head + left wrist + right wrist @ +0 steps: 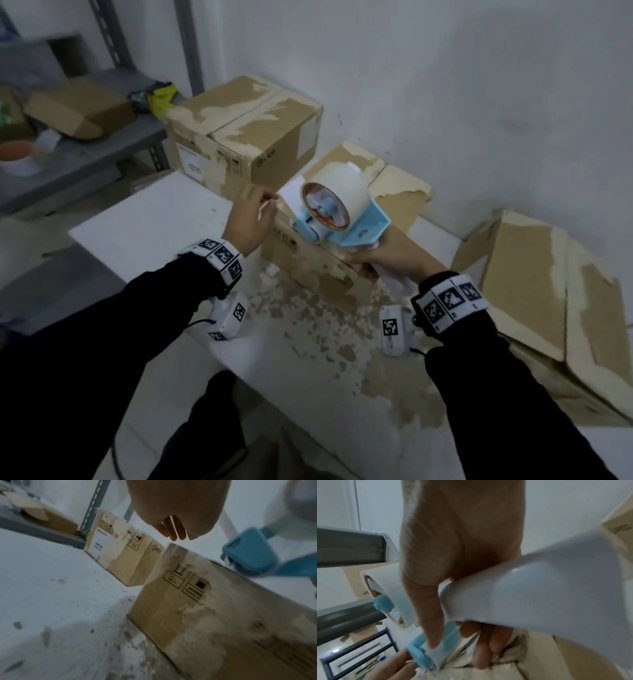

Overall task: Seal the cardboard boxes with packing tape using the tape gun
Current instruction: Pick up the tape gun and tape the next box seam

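1. Lower centre of the head view: white table (147,219), its near surface speckled with torn brown paper scraps (329,329).
2. Right of centre: right hand (394,255) grips the white handle (539,591) of the tape gun (346,222). Fingers are curled under the handle; the thumb runs forward along the blue frame.
3. The tape gun sits over the near top edge of the middle cardboard box (318,263), carrying a pale tape roll (337,192).
4. Left of centre: left hand (248,219) beside the gun's front end, fingers (173,532) loosely extended toward the tape end. Blurred; cannot tell whether they pinch anything.
5. Far right: a third box (534,294), skin peeled.
6. Upper centre, against the wall: rear box (243,133).
7. Upper left: grey shelf (102,144).
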